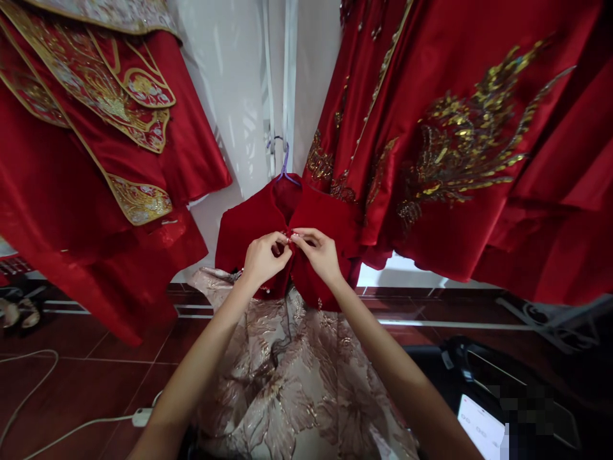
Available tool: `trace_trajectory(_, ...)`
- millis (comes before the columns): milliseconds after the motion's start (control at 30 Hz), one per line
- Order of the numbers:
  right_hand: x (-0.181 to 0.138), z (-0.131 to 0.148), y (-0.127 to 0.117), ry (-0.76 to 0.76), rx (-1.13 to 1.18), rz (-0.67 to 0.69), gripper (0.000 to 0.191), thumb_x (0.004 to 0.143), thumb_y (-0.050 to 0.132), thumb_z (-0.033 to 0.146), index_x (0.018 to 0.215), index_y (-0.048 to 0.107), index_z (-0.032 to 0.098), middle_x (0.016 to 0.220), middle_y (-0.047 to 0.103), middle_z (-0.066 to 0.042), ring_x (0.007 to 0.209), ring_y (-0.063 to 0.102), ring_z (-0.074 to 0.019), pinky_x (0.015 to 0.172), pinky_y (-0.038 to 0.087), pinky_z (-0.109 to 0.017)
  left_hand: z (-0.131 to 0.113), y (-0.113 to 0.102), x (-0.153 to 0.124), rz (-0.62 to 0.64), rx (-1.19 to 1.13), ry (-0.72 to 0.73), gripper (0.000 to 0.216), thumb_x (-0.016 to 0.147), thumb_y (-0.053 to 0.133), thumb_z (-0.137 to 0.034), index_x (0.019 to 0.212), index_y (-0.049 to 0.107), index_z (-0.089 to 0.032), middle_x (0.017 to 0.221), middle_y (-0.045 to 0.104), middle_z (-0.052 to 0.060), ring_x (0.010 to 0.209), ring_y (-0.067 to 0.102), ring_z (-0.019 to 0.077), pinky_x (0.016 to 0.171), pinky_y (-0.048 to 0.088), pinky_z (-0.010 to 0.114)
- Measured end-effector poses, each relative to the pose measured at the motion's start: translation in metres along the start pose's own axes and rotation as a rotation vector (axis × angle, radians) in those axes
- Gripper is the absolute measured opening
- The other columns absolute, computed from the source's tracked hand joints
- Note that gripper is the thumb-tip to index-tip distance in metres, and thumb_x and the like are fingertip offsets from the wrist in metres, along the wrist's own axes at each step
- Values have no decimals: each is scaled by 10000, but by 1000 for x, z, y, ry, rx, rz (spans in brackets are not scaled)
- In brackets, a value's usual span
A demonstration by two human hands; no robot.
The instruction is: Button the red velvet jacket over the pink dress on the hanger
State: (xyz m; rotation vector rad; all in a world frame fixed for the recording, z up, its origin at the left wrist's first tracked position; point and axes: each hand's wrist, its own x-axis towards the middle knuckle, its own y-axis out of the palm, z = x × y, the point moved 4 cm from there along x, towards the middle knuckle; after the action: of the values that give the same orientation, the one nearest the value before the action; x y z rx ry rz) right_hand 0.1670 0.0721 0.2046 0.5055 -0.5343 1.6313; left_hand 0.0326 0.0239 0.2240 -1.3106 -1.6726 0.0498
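A short red jacket (242, 227) hangs on a purple hanger (286, 167) in front of me. My left hand (262, 259) and my right hand (322, 257) meet at its front edges, below the neckline. Each pinches with thumb and fingertips, one on either side of the opening. Between the fingertips lies a small red, shiny fastening, mostly hidden, so I cannot tell whether it is done up. Under my forearms a beige-pink dress with a leafy floral pattern (306, 377) spreads out, its upper part against the jacket's hem.
Red gowns with gold embroidery (143, 198) hang on the left, and a red sequined gown (460, 147) hangs on the right. A lit phone (481, 425) rests at lower right by a black case. A white cable with a plug block (142, 417) and sandals (19, 313) lie on the tiled floor.
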Motion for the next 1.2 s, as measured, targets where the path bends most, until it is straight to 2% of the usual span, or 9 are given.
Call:
trace_trajectory(100, -6, 6, 1, -21, -32, -100, 289, 751, 618, 422, 950, 668, 218, 961, 660, -63, 868, 633, -193, 782, 537, -334, -5, -2, -1, 14, 17, 21, 146, 760, 555, -303, 862, 627, -226, 812, 683, 6, 627, 594, 125, 616, 462, 239)
trace_trajectory(200, -12, 14, 1, -57, -81, -131, 275, 784, 582, 419, 955, 684, 230, 980, 650, -66, 883, 628, -199, 778, 542, -339, -6, -3, 0, -1, 17, 23, 174, 787, 536, -355, 829, 642, -223, 754, 678, 5, 610, 591, 128, 603, 449, 240)
trace_trajectory(400, -11, 18, -2, -59, -108, -16, 287, 771, 605, 417, 1000, 687, 265, 1017, 641, -50, 935, 611, -202, 821, 534, -350, -5, -6, 3, 27, 74, 54, 169, 799, 520, -329, 797, 647, -218, 677, 655, -5, 572, 569, 127, 590, 417, 244)
trace_trajectory(567, -7, 12, -3, -41, -63, 26, 320, 737, 652, 394, 1019, 683, 247, 1015, 630, -53, 904, 622, -188, 830, 531, -332, -9, -8, 4, 52, 172, 77, 148, 791, 517, -287, 800, 644, -211, 692, 659, 7, 568, 565, 134, 578, 393, 244)
trace_trajectory(800, 0, 1, -3, -36, -51, 75, 351, 734, 649, 368, 1041, 662, 200, 1004, 620, -60, 871, 621, -165, 805, 536, -310, -14, -8, 13, 90, 253, 172, 107, 761, 523, -208, 696, 598, -170, 673, 631, 22, 587, 550, 127, 562, 366, 231)
trace_trajectory(967, 2, -1, 2, -78, -123, 34, 332, 789, 566, 316, 1099, 585, 198, 1048, 581, -74, 907, 597, -163, 817, 517, -320, -1, 4, 12, 77, -42, 102, 138, 805, 499, -239, 820, 621, -178, 769, 657, 17, 649, 582, 121, 634, 435, 222)
trace_trajectory(1100, -25, -8, 4, -140, -224, -46, 514, 759, 563, 238, 1250, 413, 203, 1143, 529, -98, 1036, 532, -183, 880, 468, -349, 19, 22, -14, 78, -492, -118, 288, 845, 479, -349, 1018, 622, -168, 1030, 663, 64, 849, 631, 157, 774, 493, 267)
trace_trajectory(1167, -43, -19, 1, -96, -323, -46, 547, 711, 588, 205, 1230, 417, 186, 1105, 549, -101, 981, 550, -190, 850, 472, -353, 29, 33, -31, 71, -695, -228, 364, 853, 469, -395, 1092, 597, -152, 1098, 643, 90, 903, 633, 173, 835, 495, 308)
trace_trajectory(1200, -51, -26, -2, -41, -377, -25, 505, 696, 589, 194, 1182, 455, 180, 1047, 577, -92, 915, 570, -190, 811, 482, -349, 33, 38, -38, 66, -760, -259, 383, 855, 467, -406, 1107, 591, -146, 1113, 637, 97, 934, 629, 180, 868, 486, 327)
